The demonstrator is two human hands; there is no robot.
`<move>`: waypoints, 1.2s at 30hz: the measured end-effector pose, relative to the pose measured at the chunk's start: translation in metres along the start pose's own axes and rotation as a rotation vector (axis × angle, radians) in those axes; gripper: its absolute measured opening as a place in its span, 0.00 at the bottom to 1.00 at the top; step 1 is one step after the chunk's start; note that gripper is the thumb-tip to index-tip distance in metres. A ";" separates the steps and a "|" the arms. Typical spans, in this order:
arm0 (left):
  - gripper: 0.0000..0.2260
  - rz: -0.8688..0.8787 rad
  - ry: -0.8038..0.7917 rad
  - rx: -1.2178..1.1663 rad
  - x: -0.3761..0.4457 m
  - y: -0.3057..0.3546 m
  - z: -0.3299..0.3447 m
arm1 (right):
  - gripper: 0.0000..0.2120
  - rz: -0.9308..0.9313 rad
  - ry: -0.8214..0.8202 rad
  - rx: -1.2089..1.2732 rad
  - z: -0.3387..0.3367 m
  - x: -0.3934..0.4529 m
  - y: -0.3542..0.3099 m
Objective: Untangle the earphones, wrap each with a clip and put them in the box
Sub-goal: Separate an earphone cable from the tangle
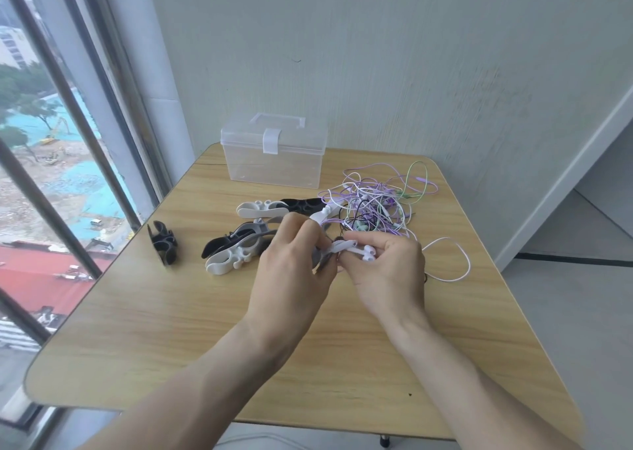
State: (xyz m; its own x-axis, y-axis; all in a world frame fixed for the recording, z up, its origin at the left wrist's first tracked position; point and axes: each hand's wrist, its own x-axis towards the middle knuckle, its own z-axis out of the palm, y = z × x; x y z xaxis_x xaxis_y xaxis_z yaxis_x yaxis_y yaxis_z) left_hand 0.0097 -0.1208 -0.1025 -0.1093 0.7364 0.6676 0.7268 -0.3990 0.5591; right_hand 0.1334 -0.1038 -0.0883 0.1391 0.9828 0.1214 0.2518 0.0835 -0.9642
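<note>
A tangle of purple, white, green and black earphone cables [376, 203] lies on the wooden table [171, 330], right of centre. My left hand [294, 271] and my right hand [383, 271] meet above the table's middle and together hold a white clip [337, 247]. My right hand's fingers also pinch white earbuds [368, 252], whose white cable [452, 261] loops out to the right. Several more black, white and grey clips [239, 247] lie left of the hands. The clear plastic box [274, 148] stands at the back with its lid closed.
One black clip [163, 246] stands apart near the table's left edge. A window runs along the left side; a wall stands behind the table. The table's right edge borders open floor.
</note>
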 end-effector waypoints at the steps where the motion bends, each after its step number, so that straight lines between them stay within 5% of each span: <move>1: 0.12 -0.008 0.002 -0.001 0.000 -0.001 0.000 | 0.11 -0.015 0.005 -0.006 0.001 -0.001 0.000; 19: 0.09 -0.253 -0.016 -0.142 0.010 -0.006 -0.015 | 0.19 -0.017 -0.123 0.138 -0.001 0.002 0.001; 29: 0.11 -0.034 0.011 0.032 0.005 0.006 -0.008 | 0.09 0.086 -0.070 0.276 0.002 0.001 0.000; 36: 0.08 -0.161 0.053 -0.068 0.011 0.002 -0.019 | 0.14 -0.029 -0.179 0.327 0.001 0.006 0.004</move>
State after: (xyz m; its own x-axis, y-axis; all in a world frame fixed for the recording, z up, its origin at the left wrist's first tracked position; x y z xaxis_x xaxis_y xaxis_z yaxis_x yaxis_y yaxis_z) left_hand -0.0030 -0.1234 -0.0846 -0.2578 0.7645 0.5909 0.6493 -0.3158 0.6918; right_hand 0.1344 -0.0976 -0.0917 -0.0404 0.9901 0.1344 -0.0698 0.1314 -0.9889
